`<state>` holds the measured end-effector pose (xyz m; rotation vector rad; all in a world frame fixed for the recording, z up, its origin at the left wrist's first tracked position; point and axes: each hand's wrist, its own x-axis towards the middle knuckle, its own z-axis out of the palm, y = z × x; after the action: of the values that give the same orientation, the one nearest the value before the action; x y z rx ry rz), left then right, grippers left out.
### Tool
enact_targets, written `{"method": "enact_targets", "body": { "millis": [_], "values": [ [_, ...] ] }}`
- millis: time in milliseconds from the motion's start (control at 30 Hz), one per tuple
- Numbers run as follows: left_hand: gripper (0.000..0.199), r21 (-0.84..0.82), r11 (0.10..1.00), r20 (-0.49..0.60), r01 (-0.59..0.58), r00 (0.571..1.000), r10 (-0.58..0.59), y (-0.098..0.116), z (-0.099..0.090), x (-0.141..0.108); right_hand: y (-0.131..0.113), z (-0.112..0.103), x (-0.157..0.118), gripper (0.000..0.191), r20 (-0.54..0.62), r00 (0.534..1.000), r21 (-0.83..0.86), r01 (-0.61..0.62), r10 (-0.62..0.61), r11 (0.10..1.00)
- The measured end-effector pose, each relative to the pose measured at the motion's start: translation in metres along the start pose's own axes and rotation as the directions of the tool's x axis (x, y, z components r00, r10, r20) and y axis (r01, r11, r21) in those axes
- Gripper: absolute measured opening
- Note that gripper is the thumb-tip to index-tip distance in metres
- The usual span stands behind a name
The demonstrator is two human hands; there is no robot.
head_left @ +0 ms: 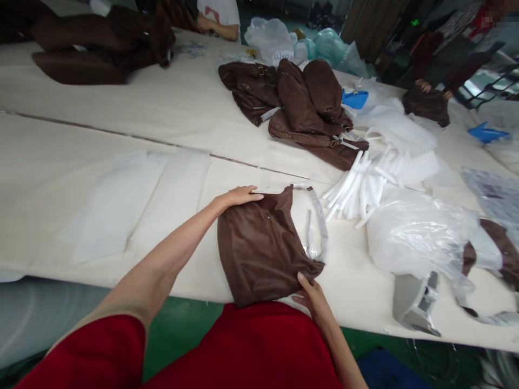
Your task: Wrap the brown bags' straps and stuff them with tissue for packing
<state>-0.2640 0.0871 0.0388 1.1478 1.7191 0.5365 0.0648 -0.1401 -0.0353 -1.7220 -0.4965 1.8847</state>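
A brown handbag (259, 243) lies on the pale table in front of me, its pale-wrapped strap (322, 221) curving out on the right. My left hand (243, 195) rests along the bag's far edge with the fingers stretched out. At the near right corner, my right hand (312, 298) grips the bag, thumb on top and the other fingers partly hidden beneath the edge.
More brown bags (304, 102) are heaped across the table, near white foam strips (357, 183). Translucent sheets (162, 189) lie to the left. A tape dispenser (416, 302) and clear plastic bag (421, 232) sit at right. Other people's hands (424, 85) touch another brown bag.
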Motion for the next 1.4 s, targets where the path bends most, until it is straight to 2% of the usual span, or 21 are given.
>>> {"method": "enact_targets", "body": {
  "millis": [100, 200, 267, 300, 367, 433, 500, 567, 633, 733, 800, 933, 967, 1000, 1067, 1133, 1200, 1267, 1333, 1400],
  "values": [
    [0.058, 0.005, 0.995, -0.001, 0.096, 0.995, -0.096, -0.032, -0.028, -0.018, -0.02, 0.012, 0.017, 0.053, -0.07, 0.986, 0.079, 0.156, -0.151, 0.985],
    [0.048, -0.028, 0.986, -0.041, 0.166, 0.985, -0.168, -0.06, -0.03, -0.045, -0.065, 0.013, 0.047, 0.042, -0.172, 0.903, 0.006, 0.401, -0.394, 0.916],
    [0.047, -0.079, 0.979, -0.051, 0.186, 0.98, -0.191, -0.075, -0.017, -0.068, -0.104, 0.006, 0.07, 0.039, -0.201, 0.841, -0.104, 0.492, -0.502, 0.865],
    [0.049, -0.13, 0.973, -0.033, 0.189, 0.98, -0.195, -0.081, -0.006, -0.081, -0.122, 0.0, 0.079, 0.038, -0.219, 0.816, -0.207, 0.497, -0.535, 0.843],
    [0.054, -0.283, 0.936, 0.05, 0.21, 0.978, -0.205, -0.094, 0.018, -0.106, -0.149, -0.014, 0.091, 0.038, -0.251, 0.778, -0.462, 0.427, -0.576, 0.777],
    [0.06, -0.392, 0.876, 0.091, 0.282, 0.959, -0.268, -0.105, 0.038, -0.128, -0.158, -0.027, 0.093, 0.042, -0.279, 0.747, -0.631, 0.332, -0.604, 0.702],
    [0.061, -0.435, 0.844, 0.051, 0.314, 0.944, -0.325, -0.115, 0.049, -0.144, -0.148, -0.037, 0.088, 0.051, -0.276, 0.702, -0.71, 0.312, -0.657, 0.631],
    [0.061, -0.469, 0.833, -0.027, 0.294, 0.938, -0.347, -0.122, 0.052, -0.153, -0.126, -0.041, 0.08, 0.058, -0.196, 0.653, -0.771, 0.358, -0.731, 0.527],
    [0.061, -0.51, 0.816, -0.06, 0.272, 0.935, -0.349, -0.125, 0.051, -0.157, -0.101, -0.042, 0.074, 0.056, -0.062, 0.632, -0.821, 0.407, -0.772, 0.4],
    [0.059, -0.532, 0.788, 0.007, 0.309, 0.932, -0.361, -0.125, 0.054, -0.157, -0.084, -0.04, 0.072, 0.043, 0.088, 0.675, -0.871, 0.409, -0.733, 0.272],
    [0.058, -0.537, 0.783, 0.027, 0.314, 0.934, -0.356, -0.124, 0.06, -0.155, -0.095, -0.036, 0.074, 0.036, 0.14, 0.664, -0.899, 0.396, -0.735, 0.186],
    [0.058, -0.547, 0.804, -0.071, 0.232, 0.944, -0.321, -0.123, 0.072, -0.152, -0.156, -0.012, 0.094, 0.033, 0.342, 0.538, -0.835, 0.549, -0.77, 0.013],
    [0.059, -0.541, 0.811, -0.097, 0.222, 0.942, -0.322, -0.123, 0.073, -0.153, -0.172, -0.001, 0.103, 0.032, 0.385, 0.526, -0.818, 0.574, -0.758, -0.017],
    [0.06, -0.536, 0.816, -0.125, 0.214, 0.936, -0.328, -0.123, 0.075, -0.155, -0.185, 0.011, 0.114, 0.032, 0.408, 0.537, -0.823, 0.566, -0.738, -0.043],
    [0.063, -0.532, 0.821, -0.188, 0.206, 0.917, -0.352, -0.123, 0.078, -0.163, -0.205, 0.036, 0.138, 0.03, 0.408, 0.598, -0.869, 0.487, -0.69, -0.091],
    [0.067, -0.535, 0.819, -0.255, 0.208, 0.884, -0.392, -0.123, 0.082, -0.175, -0.216, 0.058, 0.16, 0.03, 0.385, 0.658, -0.906, 0.404, -0.647, -0.128],
    [0.073, -0.548, 0.807, -0.297, 0.222, 0.85, -0.435, -0.124, 0.089, -0.191, -0.22, 0.073, 0.177, 0.03, 0.374, 0.687, -0.918, 0.37, -0.623, -0.144],
    [0.076, -0.577, 0.781, -0.299, 0.241, 0.827, -0.476, -0.126, 0.098, -0.207, -0.222, 0.076, 0.188, 0.031, 0.375, 0.695, -0.92, 0.362, -0.614, -0.152],
    [0.074, -0.633, 0.728, -0.252, 0.263, 0.819, -0.515, -0.128, 0.109, -0.221, -0.222, 0.068, 0.194, 0.032, 0.389, 0.693, -0.916, 0.364, -0.607, -0.171],
    [0.071, -0.701, 0.658, -0.191, 0.276, 0.815, -0.546, -0.128, 0.12, -0.231, -0.218, 0.057, 0.196, 0.032, 0.448, 0.652, -0.88, 0.442, -0.611, -0.174]
  ]
}}
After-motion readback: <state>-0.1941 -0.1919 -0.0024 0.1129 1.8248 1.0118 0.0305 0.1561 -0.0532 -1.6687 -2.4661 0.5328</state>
